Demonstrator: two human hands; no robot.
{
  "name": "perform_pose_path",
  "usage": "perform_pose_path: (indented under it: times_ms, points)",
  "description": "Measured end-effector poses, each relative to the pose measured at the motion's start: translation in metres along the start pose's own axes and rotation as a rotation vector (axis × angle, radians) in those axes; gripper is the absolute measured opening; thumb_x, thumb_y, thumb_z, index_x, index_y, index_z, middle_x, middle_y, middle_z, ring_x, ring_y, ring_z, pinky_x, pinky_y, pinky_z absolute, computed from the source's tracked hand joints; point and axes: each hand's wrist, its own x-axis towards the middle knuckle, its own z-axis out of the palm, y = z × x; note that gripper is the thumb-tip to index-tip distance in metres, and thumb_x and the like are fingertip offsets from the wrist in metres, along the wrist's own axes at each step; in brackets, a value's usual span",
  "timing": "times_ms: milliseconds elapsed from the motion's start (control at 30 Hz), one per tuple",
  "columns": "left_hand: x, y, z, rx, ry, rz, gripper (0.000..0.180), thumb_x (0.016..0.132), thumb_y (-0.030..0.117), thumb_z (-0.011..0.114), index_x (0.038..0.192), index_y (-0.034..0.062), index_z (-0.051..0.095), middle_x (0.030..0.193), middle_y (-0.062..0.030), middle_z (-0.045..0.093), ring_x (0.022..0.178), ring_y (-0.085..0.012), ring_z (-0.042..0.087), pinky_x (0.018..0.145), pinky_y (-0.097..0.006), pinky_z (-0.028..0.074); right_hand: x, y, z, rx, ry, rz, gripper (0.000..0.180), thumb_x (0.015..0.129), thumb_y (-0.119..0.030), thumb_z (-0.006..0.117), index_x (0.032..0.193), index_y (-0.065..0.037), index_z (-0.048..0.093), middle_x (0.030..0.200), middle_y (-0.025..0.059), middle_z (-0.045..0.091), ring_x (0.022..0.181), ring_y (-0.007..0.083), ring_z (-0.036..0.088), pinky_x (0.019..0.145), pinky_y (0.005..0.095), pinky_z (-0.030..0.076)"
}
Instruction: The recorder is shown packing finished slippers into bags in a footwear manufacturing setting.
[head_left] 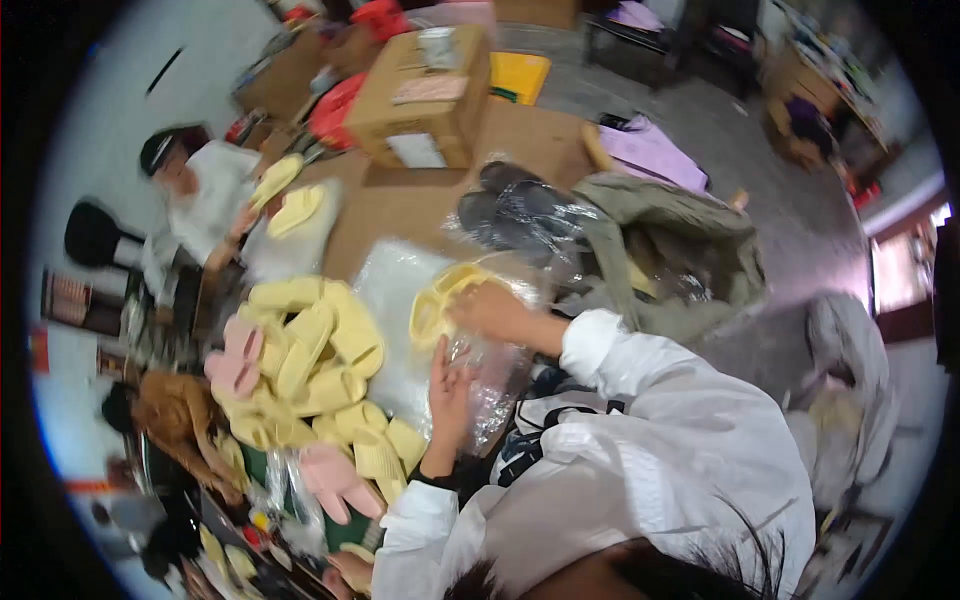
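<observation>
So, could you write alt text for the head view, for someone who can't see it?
A person's right hand is at pale yellow slippers over clear plastic packaging on a table, the left hand close by. A heap of yellow slippers with some pink ones lies to the left; a cardboard box stands beyond, and a co-worker is at upper left.

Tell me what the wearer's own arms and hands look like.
The left hand and right hand are gloveless. The left sleeve and right sleeve are white and loose, ending short of the wrists. Something dark shows by the left cuff; whether it is worn is unclear.
</observation>
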Motion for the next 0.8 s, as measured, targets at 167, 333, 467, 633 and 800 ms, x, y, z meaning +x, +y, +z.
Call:
perform_pose_path:
  times_ms: [167, 333, 467, 633, 800]
  points:
    - [-0.019, -0.026, -0.039, 0.130, 0.121, 0.014, 0.033, 0.086, 0.001, 0.047, 0.120, 0.0015, 0.047, 0.107, -0.0101, 0.054, 0.091, -0.0148, 0.055, 0.081, -0.026, 0.043, 0.047, 0.048, -0.058, -0.138, 0.212, -0.082, 0.023, 0.070, -0.009, 0.053, 0.093, -0.008, 0.057, 0.097, 0.0097, 0.058, 0.086, 0.0298, 0.055, 0.072, 0.0398, 0.045]
    - [-0.047, -0.076, -0.074, 0.188, 0.391, -0.022, 0.022, 0.085, 0.000, 0.046, 0.105, 0.0013, 0.055, 0.096, -0.0079, 0.060, 0.085, -0.0149, 0.057, 0.078, -0.026, 0.045, 0.050, 0.106, -0.071, -0.328, 0.057, 0.039, 0.035, 0.070, -0.005, 0.056, 0.105, -0.007, 0.055, 0.110, 0.0127, 0.054, 0.099, 0.0327, 0.052, 0.083, 0.0395, 0.043]
    - [-0.071, -0.094, -0.084, 0.264, 0.595, -0.057, 0.022, 0.083, 0.001, 0.048, 0.103, 0.0028, 0.056, 0.096, -0.0081, 0.059, 0.082, -0.0176, 0.057, 0.075, -0.028, 0.045, 0.013, 0.157, -0.029, -0.512, -0.243, 0.085, 0.036, 0.077, -0.009, 0.053, 0.112, -0.012, 0.053, 0.118, 0.0131, 0.049, 0.105, 0.0318, 0.049, 0.085, 0.0445, 0.041]
    - [-0.096, -0.122, -0.115, 0.329, 1.020, -0.208, 0.053, 0.077, 0.006, 0.058, 0.125, 0.0031, 0.037, 0.111, -0.0192, 0.050, 0.094, -0.0272, 0.054, 0.078, -0.034, 0.044, 0.002, 0.175, 0.016, -0.534, -0.608, 0.497, 0.040, 0.076, -0.010, 0.051, 0.116, -0.014, 0.052, 0.122, 0.0129, 0.048, 0.107, 0.0306, 0.048, 0.084, 0.0449, 0.043]
    - [-0.119, -0.143, -0.185, 0.047, 1.535, -0.474, 0.078, 0.073, 0.016, 0.067, 0.135, 0.0059, 0.021, 0.117, -0.0241, 0.046, 0.106, -0.0373, 0.048, 0.087, -0.043, 0.039, 0.022, 0.121, 0.014, -0.493, -0.207, 0.289, 0.040, 0.075, -0.005, 0.049, 0.114, -0.010, 0.053, 0.123, 0.0138, 0.047, 0.106, 0.0312, 0.048, 0.086, 0.0438, 0.040]
